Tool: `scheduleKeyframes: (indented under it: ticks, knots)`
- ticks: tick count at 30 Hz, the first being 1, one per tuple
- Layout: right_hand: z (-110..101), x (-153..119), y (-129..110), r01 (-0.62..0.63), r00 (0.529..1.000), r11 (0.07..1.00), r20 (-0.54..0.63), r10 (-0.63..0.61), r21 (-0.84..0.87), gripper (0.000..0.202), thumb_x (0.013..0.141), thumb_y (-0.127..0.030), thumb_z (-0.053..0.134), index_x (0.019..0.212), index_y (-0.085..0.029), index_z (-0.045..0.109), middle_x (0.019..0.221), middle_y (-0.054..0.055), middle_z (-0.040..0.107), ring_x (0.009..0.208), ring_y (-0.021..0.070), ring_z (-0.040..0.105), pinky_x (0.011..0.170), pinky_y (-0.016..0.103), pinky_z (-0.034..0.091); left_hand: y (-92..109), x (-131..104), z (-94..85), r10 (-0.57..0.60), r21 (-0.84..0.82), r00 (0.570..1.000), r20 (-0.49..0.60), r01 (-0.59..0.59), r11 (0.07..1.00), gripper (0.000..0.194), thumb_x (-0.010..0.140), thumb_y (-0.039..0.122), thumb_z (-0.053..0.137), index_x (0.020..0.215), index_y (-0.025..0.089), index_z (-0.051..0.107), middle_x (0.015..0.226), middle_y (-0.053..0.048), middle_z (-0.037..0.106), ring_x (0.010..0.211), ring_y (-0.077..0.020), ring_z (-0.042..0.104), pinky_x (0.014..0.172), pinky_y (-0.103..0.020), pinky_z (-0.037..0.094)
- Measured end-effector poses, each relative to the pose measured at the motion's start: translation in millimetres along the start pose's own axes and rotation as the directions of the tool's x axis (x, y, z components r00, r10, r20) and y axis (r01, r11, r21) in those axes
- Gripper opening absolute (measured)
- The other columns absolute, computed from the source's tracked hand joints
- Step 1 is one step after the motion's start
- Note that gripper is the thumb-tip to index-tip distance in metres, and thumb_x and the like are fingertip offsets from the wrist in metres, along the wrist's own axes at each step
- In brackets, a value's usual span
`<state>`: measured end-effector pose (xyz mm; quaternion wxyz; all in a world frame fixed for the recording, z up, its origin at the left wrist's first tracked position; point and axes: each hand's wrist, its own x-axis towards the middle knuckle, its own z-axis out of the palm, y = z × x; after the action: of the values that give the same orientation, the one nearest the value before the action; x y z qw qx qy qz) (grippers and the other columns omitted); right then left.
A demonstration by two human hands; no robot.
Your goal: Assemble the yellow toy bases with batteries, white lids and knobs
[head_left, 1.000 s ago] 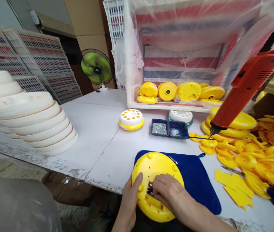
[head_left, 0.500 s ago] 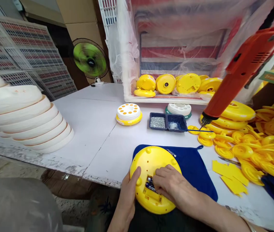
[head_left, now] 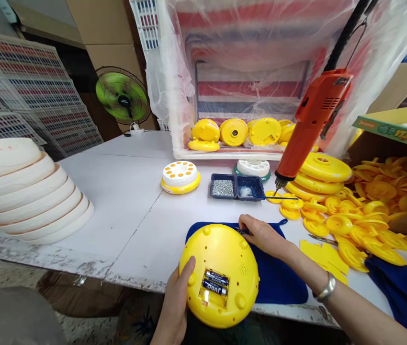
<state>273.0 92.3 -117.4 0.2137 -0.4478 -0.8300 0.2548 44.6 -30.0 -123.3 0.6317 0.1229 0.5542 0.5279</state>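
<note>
My left hand (head_left: 175, 302) grips the left rim of a round yellow plastic housing (head_left: 221, 258) held at the table's front edge, underside up. Its open battery bay (head_left: 215, 287) shows two black batteries. My right hand (head_left: 263, 235) reaches past the housing to the blue cloth mat (head_left: 282, 282), fingertips on a small dark item lying there; whether it is gripped I cannot tell. An orange electric screwdriver (head_left: 309, 124) hangs above the table to the right.
A dark two-part tray (head_left: 237, 187) holds screws. A white-and-yellow disc (head_left: 180, 176) lies left of it. Yellow lids and small discs (head_left: 354, 215) pile up at right. White dishes (head_left: 27, 191) are stacked at left. A crate (head_left: 239, 139) holds yellow housings.
My right hand left the battery bay and moved up to the mat beyond the housing. The batteries now show fully. The housing sits lower and closer to me.
</note>
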Motion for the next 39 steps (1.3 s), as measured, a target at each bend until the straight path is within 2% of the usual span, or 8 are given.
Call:
scheduleKeyframes:
  ticks: [3, 7, 11, 14, 20, 28, 33, 39]
  knots:
    - [6, -2, 5, 0.008, 0.999, 1.000, 0.032, -0.008, 0.026, 0.018, 0.079, -0.005, 0.050, 0.090, -0.020, 0.052, 0.080, -0.001, 0.055, 0.070, 0.0150, 0.051, 0.065, 0.028, 0.036, -1, 0, -0.6, 0.020, -0.005, 1.000, 0.018, -0.020, 1.000, 0.042, 0.083, 0.037, 0.067, 0.116, 0.012, 0.064, 0.107, -0.018, 0.074, 0.090, -0.0304, 0.072, 0.074, -0.040, 0.060]
    - [1, -12, 4, -0.011, 0.999, 0.994, 0.031, 0.008, 0.110, 0.036, 0.086, -0.012, 0.044, 0.120, -0.021, 0.047, 0.073, -0.005, 0.046, 0.061, 0.0142, 0.045, 0.060, 0.027, 0.037, -4, 0, -0.7, 0.034, -0.025, 0.999, 0.017, -0.034, 0.999, 0.042, 0.082, 0.037, 0.069, 0.114, 0.010, 0.065, 0.107, -0.019, 0.073, 0.091, -0.0313, 0.072, 0.077, -0.042, 0.059]
    - [-2, -37, -26, -0.016, 0.998, 0.933, 0.068, -0.009, 0.359, 0.030, 0.093, -0.025, 0.041, 0.123, -0.025, 0.044, 0.078, -0.003, 0.044, 0.067, 0.0152, 0.047, 0.058, 0.025, 0.041, -4, -1, 0.0, 0.040, -0.036, 0.999, 0.013, -0.040, 0.999, 0.042, 0.081, 0.038, 0.070, 0.112, 0.010, 0.066, 0.104, -0.018, 0.074, 0.089, -0.0308, 0.072, 0.078, -0.040, 0.059]
    - [11, -56, -57, -0.010, 0.997, 0.881, 0.070, -0.027, 0.472, 0.029, 0.085, -0.015, 0.049, 0.112, -0.027, 0.049, 0.088, -0.001, 0.052, 0.076, 0.0161, 0.051, 0.069, 0.028, 0.045, -4, -1, -0.2, 0.044, -0.028, 0.999, 0.005, -0.044, 0.999, 0.044, 0.081, 0.038, 0.071, 0.114, 0.010, 0.064, 0.102, -0.017, 0.075, 0.085, -0.0293, 0.072, 0.076, -0.039, 0.059]
    - [41, -67, -72, 0.019, 0.999, 0.940, 0.018, -0.027, 0.341, 0.034, 0.082, -0.008, 0.051, 0.111, -0.025, 0.048, 0.099, 0.004, 0.061, 0.085, 0.0178, 0.057, 0.078, 0.030, 0.047, -6, 0, -1.5, 0.066, -0.024, 0.997, 0.044, -0.065, 0.998, 0.045, 0.081, 0.040, 0.070, 0.115, 0.011, 0.064, 0.103, -0.016, 0.075, 0.091, -0.0293, 0.072, 0.076, -0.038, 0.058]
    - [51, -73, -82, 0.031, 0.998, 0.933, 0.035, -0.046, 0.357, 0.009, 0.088, -0.019, 0.058, 0.092, -0.025, 0.052, 0.092, 0.001, 0.066, 0.085, 0.0182, 0.063, 0.078, 0.030, 0.048, -8, -1, -1.7, 0.130, -0.044, 0.991, 0.043, -0.128, 0.991, 0.046, 0.077, 0.043, 0.074, 0.111, 0.012, 0.066, 0.106, -0.015, 0.074, 0.098, -0.0293, 0.069, 0.079, -0.036, 0.057]
    - [64, -85, -78, 0.187, 0.982, 0.980, -0.031, -0.185, 0.075, 0.013, 0.088, -0.019, 0.057, 0.088, -0.025, 0.045, 0.086, 0.001, 0.059, 0.074, 0.0183, 0.059, 0.064, 0.029, 0.047, -8, -4, 0.7, 0.143, -0.042, 0.989, 0.039, -0.141, 0.989, 0.050, 0.075, 0.045, 0.075, 0.111, 0.012, 0.067, 0.099, -0.015, 0.075, 0.093, -0.0292, 0.071, 0.077, -0.036, 0.057]
    - [65, -90, -80, 0.190, 0.982, 0.974, 0.009, -0.191, -0.121, 0.017, 0.088, -0.016, 0.055, 0.084, -0.025, 0.042, 0.070, -0.002, 0.058, 0.059, 0.0179, 0.058, 0.052, 0.027, 0.044, -6, -8, 2.6, 0.143, -0.026, 0.989, 0.034, -0.142, 0.990, 0.048, 0.077, 0.044, 0.073, 0.111, 0.010, 0.066, 0.097, -0.015, 0.075, 0.088, -0.0283, 0.071, 0.076, -0.035, 0.057]
